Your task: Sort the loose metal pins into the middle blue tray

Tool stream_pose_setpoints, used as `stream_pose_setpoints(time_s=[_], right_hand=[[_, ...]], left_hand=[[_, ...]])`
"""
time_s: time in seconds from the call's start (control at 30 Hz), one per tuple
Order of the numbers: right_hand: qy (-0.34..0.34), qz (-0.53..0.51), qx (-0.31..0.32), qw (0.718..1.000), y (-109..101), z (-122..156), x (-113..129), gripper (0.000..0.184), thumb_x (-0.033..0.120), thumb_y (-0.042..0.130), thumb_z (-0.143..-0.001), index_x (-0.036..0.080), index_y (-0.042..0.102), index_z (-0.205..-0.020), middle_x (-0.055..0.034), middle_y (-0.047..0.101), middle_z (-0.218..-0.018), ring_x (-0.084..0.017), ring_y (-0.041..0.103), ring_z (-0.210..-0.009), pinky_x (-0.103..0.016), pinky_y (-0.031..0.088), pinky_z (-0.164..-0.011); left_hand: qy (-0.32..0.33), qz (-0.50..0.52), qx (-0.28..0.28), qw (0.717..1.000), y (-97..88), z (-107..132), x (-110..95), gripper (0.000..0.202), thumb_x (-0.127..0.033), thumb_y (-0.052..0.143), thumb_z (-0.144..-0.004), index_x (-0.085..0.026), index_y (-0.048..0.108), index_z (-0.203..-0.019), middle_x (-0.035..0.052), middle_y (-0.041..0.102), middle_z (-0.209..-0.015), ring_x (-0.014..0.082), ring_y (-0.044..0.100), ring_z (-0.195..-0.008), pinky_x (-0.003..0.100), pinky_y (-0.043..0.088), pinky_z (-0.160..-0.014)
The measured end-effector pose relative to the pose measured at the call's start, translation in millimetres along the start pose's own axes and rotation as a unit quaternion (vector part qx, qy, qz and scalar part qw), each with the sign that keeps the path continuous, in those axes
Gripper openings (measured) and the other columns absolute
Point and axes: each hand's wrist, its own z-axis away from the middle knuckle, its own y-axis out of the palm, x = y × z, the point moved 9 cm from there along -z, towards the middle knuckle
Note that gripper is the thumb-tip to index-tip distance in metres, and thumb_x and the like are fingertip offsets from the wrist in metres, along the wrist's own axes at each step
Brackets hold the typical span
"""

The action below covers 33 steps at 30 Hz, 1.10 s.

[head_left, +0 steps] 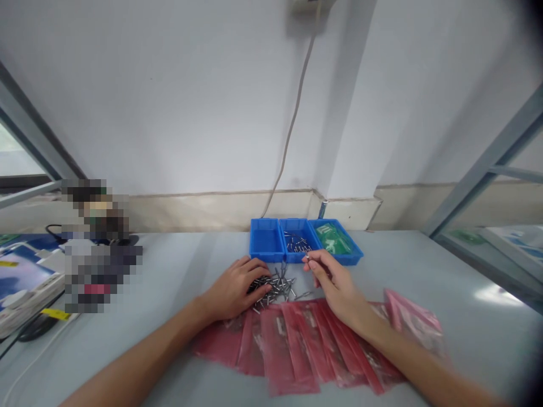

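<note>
A heap of small shiny metal pins [278,287] lies on the table in front of the blue bins. My left hand [237,287] rests at the heap's left side, palm down, thumb and fingers apart and curved over some of the pins. Just in front of the middle blue bin [292,259], my right hand [335,282] is closed in a pinch on one small metal pin [307,258], mostly hidden by the fingertips. More pins lie inside that bin. Several pink plastic bags [288,350] are fanned out below both hands, with small pieces visible inside some.
The left blue bin [266,242] has a bare floor; the right one [356,254] holds a green bag [335,240]. A cable [292,124] runs down the wall behind. At the far left are a blurred-out area, a power strip [29,302] and a black mouse [37,328].
</note>
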Motion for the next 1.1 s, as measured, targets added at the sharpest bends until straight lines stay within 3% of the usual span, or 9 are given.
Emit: stream_pose_setpoints(time_s=[0.23,0.47,0.57,0.67,0.8,0.97,1.1], right_hand=[[-0.022,0.067,-0.025,0.997,-6,3,13,0.013,0.039,0.064,-0.105,0.027,0.065,-0.101,-0.0011,0.067,-0.096,-0.021,0.061,-0.082,-0.033,0.048,-0.069],[-0.051,0.064,-0.023,0.996,-6,2,22,0.012,0.036,0.068,-0.103,0.026,0.066,-0.096,-0.0014,0.066,-0.094,-0.021,0.061,-0.086,-0.033,0.047,-0.073],[-0.029,0.044,-0.014,0.999,-6,1,20,0.018,0.042,0.064,-0.105,0.025,0.068,-0.098,-0.0015,0.065,-0.094,-0.021,0.06,-0.087,-0.032,0.046,-0.073],[0.029,-0.007,-0.008,1.0,-6,-2,8,0.029,0.05,0.058,-0.107,0.024,0.069,-0.097,-0.0004,0.062,-0.086,-0.019,0.056,-0.074,-0.031,0.043,-0.064],[0.097,-0.094,-0.016,0.991,-6,-4,-5,0.039,0.061,0.062,-0.102,0.023,0.07,-0.097,0.0007,0.058,-0.082,-0.015,0.05,-0.065,-0.027,0.038,-0.055],[0.111,-0.13,-0.025,0.985,-7,-3,-5,0.044,0.066,0.066,-0.097,0.022,0.071,-0.1,0.0002,0.058,-0.081,-0.015,0.047,-0.064,-0.026,0.037,-0.053],[0.095,-0.116,-0.023,0.988,-7,-3,-3,0.038,0.061,0.064,-0.101,0.023,0.068,-0.103,-0.001,0.062,-0.088,-0.016,0.049,-0.067,-0.027,0.04,-0.056]], left_hand=[[-0.006,-0.004,0.004,1.0,2.4,1,2,0.021,-0.035,0.058,-0.112,-0.023,0.069,-0.125,0.0078,0.07,-0.128,0.0269,0.063,-0.117,0.046,0.053,-0.107],[-0.003,-0.004,0.008,1.0,1.8,1,1,0.022,-0.036,0.056,-0.113,-0.024,0.068,-0.128,0.008,0.07,-0.129,0.0269,0.063,-0.115,0.047,0.053,-0.105],[-0.003,-0.004,0.009,1.0,1.7,0,1,0.022,-0.036,0.056,-0.113,-0.024,0.068,-0.128,0.0077,0.069,-0.131,0.0269,0.062,-0.116,0.047,0.053,-0.106],[-0.002,-0.003,0.006,1.0,1.4,0,1,0.023,-0.037,0.056,-0.113,-0.024,0.069,-0.127,0.0079,0.069,-0.131,0.0268,0.062,-0.117,0.048,0.052,-0.107],[-0.003,0.0,0.007,1.0,2.2,0,1,0.025,-0.038,0.055,-0.114,-0.024,0.069,-0.128,0.0082,0.069,-0.132,0.0272,0.062,-0.118,0.048,0.052,-0.108],[-0.007,0.001,0.007,1.0,1.9,1,2,0.025,-0.039,0.055,-0.113,-0.025,0.07,-0.128,0.0082,0.069,-0.132,0.0274,0.063,-0.118,0.049,0.053,-0.108],[-0.009,0.003,0.006,1.0,1.3,1,2,0.025,-0.038,0.056,-0.113,-0.024,0.07,-0.128,0.0078,0.07,-0.132,0.0273,0.063,-0.119,0.048,0.053,-0.108]])
